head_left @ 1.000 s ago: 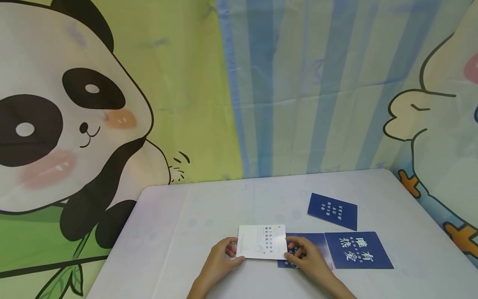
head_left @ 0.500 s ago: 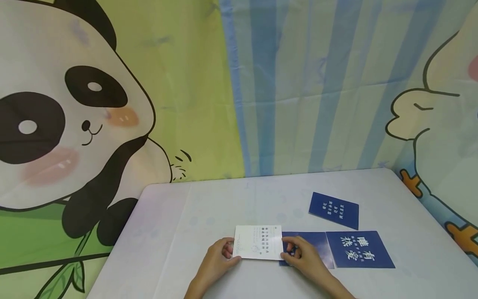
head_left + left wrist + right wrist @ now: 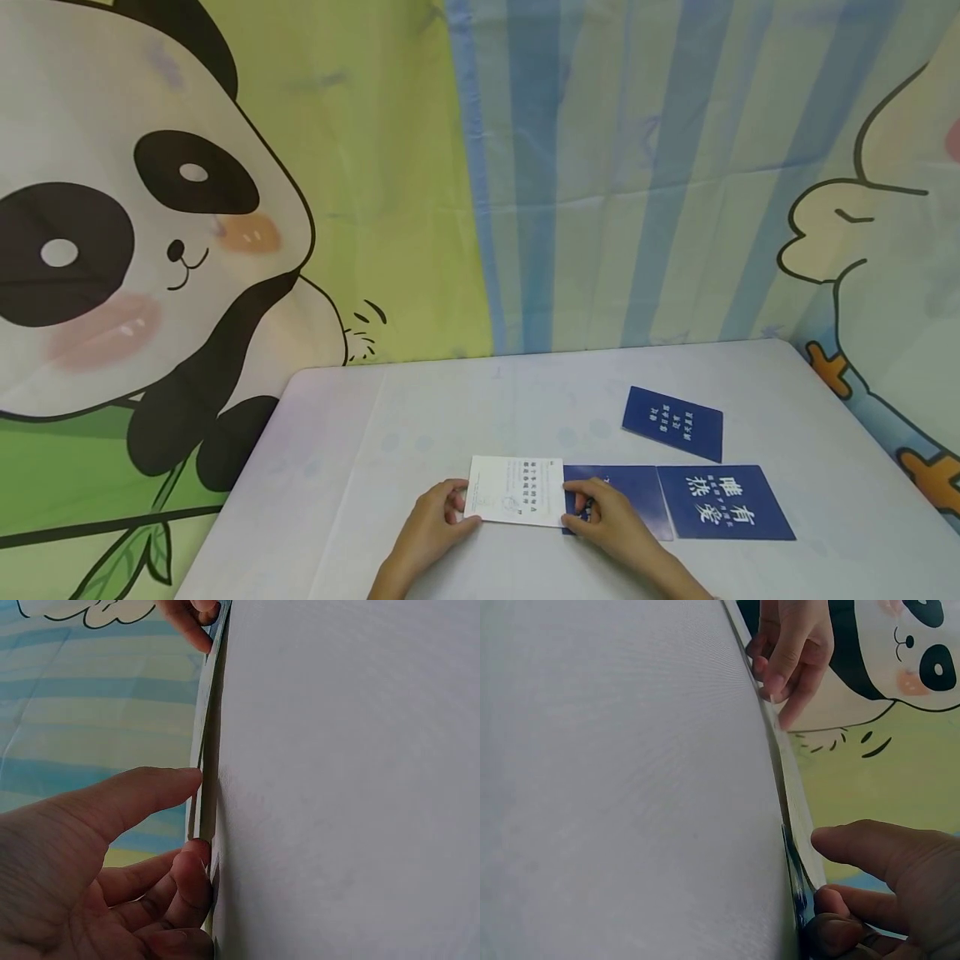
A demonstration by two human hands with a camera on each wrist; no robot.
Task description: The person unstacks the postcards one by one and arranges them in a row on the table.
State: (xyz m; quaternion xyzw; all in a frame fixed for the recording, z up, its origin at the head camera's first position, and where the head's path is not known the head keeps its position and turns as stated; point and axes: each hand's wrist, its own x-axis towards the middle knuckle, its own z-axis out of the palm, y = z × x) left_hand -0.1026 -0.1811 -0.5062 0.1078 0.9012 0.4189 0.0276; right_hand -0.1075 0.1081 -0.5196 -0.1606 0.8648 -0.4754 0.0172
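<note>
A white printed card (image 3: 513, 490) lies low over the table, held between both hands. My left hand (image 3: 435, 523) pinches its left edge, thumb on top and fingers below, as the left wrist view shows from the side. At the opposite edge my right hand (image 3: 611, 518) pinches the card in the same way. Its right end overlaps a blue card (image 3: 633, 492), which the right hand partly covers. In the right wrist view, the white card (image 3: 796, 799) shows as a thin edge just above the table.
Right of the hands a square blue card with large white characters (image 3: 726, 502) lies flat, adjoining the partly covered one. Another blue card (image 3: 672, 423) lies tilted farther back. The white table (image 3: 420, 400) meets a cartoon-printed curtain (image 3: 390, 183) behind.
Both hands have shifted the white card slightly left and a little toward me, uncovering more of the blue card beneath. The view has drifted slightly; the other blue cards stay put.
</note>
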